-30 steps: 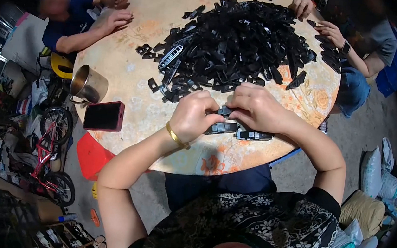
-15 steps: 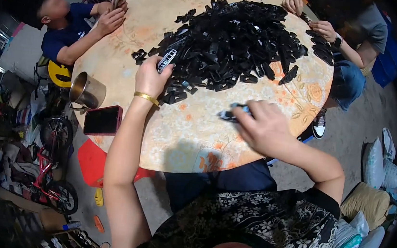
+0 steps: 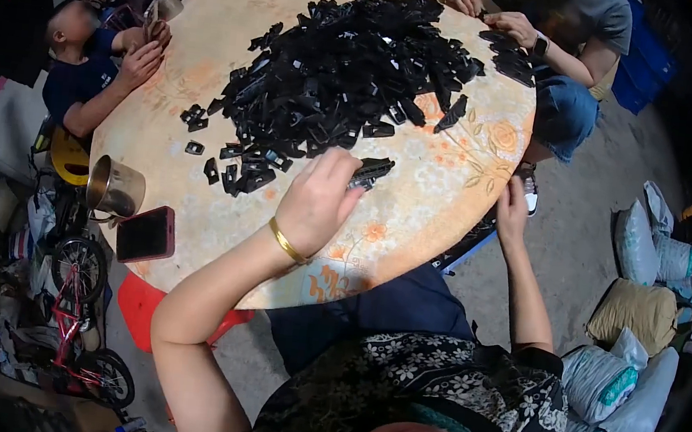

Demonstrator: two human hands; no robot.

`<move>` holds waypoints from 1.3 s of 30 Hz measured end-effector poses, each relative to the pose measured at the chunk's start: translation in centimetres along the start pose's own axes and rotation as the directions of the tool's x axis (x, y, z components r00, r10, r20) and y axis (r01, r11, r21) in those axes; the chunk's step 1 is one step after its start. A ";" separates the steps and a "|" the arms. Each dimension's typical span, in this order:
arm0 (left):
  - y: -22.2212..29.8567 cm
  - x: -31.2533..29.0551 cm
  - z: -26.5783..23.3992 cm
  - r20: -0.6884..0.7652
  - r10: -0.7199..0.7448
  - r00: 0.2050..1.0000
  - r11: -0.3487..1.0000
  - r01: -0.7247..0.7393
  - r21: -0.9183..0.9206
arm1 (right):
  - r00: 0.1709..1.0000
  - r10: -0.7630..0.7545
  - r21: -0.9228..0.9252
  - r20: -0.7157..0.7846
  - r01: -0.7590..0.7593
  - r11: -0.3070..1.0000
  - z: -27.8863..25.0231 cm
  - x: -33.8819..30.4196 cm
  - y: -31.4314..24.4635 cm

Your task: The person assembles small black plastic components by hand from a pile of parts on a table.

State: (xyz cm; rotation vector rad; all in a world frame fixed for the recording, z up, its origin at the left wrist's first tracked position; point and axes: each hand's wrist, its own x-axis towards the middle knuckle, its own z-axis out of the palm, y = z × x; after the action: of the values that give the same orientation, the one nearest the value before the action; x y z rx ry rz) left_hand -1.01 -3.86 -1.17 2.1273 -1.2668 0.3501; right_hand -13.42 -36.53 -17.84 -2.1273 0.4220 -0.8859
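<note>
Over the near part of the round table (image 3: 287,292), my left hand (image 3: 317,192), with a gold bangle at the wrist, is closed on a black plastic piece (image 3: 373,171). The piece sticks out past the fingers on the right. Just beyond lies a large heap of small black plastic pieces (image 3: 336,67), with a few loose ones at its near left edge. My right hand (image 3: 513,204) is lowered beside the table's right edge, close to a dark blue-edged thing (image 3: 467,247) partly under the tabletop. Its fingers are partly hidden, and whether they hold something does not show.
A metal mug (image 3: 117,188) and a phone in a red case (image 3: 147,235) are at the near left. One person (image 3: 82,74) sits at the left; another person's hands (image 3: 509,26) work by black pieces at the far right. Filled sacks (image 3: 631,313) stand on the floor at right.
My left hand has moved right and nearer from the heap's left edge, still holding a black piece. My right hand has left the tabletop and dropped beside its right edge. The view has shifted.
</note>
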 end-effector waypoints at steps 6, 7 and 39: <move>0.4 0.7 -1.1 0.030 -0.289 0.957 0.929 0.288 -0.231 | 0.899 0.148 -0.517 0.412 0.097 0.850 -3.5 0.7 -6.1; 0.3 0.6 -1.1 0.028 -0.290 0.957 0.930 0.288 -0.229 | 0.949 -0.024 -0.440 0.314 0.168 0.882 -4.4 1.1 -8.2; 1.5 -1.4 -0.9 0.107 -0.061 0.992 0.995 0.069 -0.072 | 0.553 -0.521 0.222 0.650 0.518 0.826 1.5 7.0 -17.7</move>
State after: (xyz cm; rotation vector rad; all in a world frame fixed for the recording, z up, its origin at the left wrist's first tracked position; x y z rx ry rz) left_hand -2.93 -2.80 -0.68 2.1402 -1.2458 0.1622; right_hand -7.32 -28.19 -1.76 -2.4221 -0.6491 -0.2990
